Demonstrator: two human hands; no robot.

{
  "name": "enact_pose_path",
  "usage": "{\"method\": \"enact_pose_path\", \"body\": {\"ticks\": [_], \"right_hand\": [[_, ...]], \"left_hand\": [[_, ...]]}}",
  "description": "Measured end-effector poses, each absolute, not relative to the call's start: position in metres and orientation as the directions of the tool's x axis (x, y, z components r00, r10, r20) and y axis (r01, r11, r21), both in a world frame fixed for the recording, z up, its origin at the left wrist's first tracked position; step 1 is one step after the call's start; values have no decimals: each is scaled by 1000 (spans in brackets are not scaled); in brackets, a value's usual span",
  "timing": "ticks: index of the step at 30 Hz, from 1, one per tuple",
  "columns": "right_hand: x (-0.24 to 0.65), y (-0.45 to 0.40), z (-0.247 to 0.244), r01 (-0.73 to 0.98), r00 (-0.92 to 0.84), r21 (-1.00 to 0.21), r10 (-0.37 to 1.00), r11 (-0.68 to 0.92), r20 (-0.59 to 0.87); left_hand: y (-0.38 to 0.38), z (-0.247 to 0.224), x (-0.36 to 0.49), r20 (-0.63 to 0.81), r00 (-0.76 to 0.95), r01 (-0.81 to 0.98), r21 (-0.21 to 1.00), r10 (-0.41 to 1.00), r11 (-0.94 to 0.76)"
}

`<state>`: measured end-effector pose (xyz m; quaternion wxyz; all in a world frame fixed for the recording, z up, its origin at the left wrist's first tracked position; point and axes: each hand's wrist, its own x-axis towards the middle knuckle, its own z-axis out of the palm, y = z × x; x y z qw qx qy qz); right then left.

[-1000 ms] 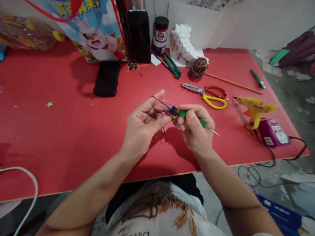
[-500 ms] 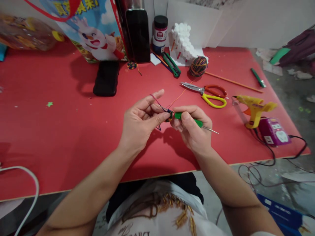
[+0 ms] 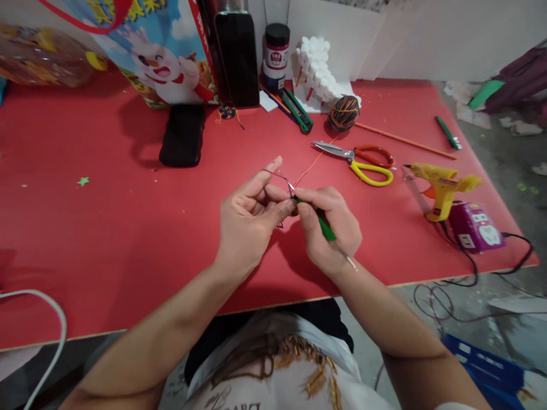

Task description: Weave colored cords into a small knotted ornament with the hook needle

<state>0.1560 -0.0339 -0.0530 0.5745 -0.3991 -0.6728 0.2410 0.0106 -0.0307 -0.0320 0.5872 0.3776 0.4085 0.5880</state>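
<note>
My left hand (image 3: 250, 219) pinches a small dark piece of crochet (image 3: 294, 208) between thumb and fingers, mostly hidden by the fingertips. Its index finger is raised, with a strand of yarn (image 3: 276, 173) stretched from it to the work. In my right hand (image 3: 329, 225) is a green-handled crochet hook (image 3: 325, 228), its metal tip up at the yarn loop and its other thin end pointing back over the wrist. An orange strand runs from the work toward a multicoloured yarn ball (image 3: 343, 113) farther back on the table.
On the red table (image 3: 106, 239) lie scissors (image 3: 354, 161), a yellow glue gun (image 3: 444, 185) beside a purple box (image 3: 476, 226), a green cutter (image 3: 297, 111), a black phone-shaped case (image 3: 183, 135) and a small crocheted round (image 3: 228, 111). A white cable (image 3: 60, 319) hangs over the left front edge.
My right hand has turned the crochet hook steeper, its back end swinging down toward the wrist and its tip now rising at the yarn. The left hand has shifted slightly right.
</note>
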Motion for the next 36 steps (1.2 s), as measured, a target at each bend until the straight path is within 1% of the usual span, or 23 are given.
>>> {"method": "enact_pose_path", "body": {"ticks": [1,3,5,7,10,13,18,27,33,36], "right_hand": [[155,-35,-53,290,-43,-764,805,576,591],[156,-35,-54,298,-96,-736,787,607,610],[158,-34,-55,264,-120,-714,757,648,642],[161,-33,-56,215,-92,-707,734,674,672],[163,-32,-56,147,-45,-736,748,661,662],[163,-31,-57,98,-41,-764,770,638,637],[164,-30,-61,31,-17,-797,797,603,603],[170,-30,-53,58,-60,-800,802,597,594],[172,-29,-50,-5,-63,-789,787,614,613],[174,-28,-49,-1,-66,-778,776,628,627]], "left_hand": [[-30,-32,11,-44,-13,-399,916,999,35],[-29,-32,10,-59,18,-431,901,998,61],[-26,-30,7,-59,56,-447,891,997,78],[-24,-30,4,-45,80,-444,893,996,77],[-20,-30,-2,-21,68,-424,904,997,48],[-19,-30,-5,-6,38,-408,913,999,21],[-18,-26,-9,3,13,-427,904,1000,3],[-13,-19,-17,-4,52,-426,904,999,25],[-11,-18,-23,12,83,-388,921,996,21],[-11,-18,-27,15,112,-361,932,994,26]]}}
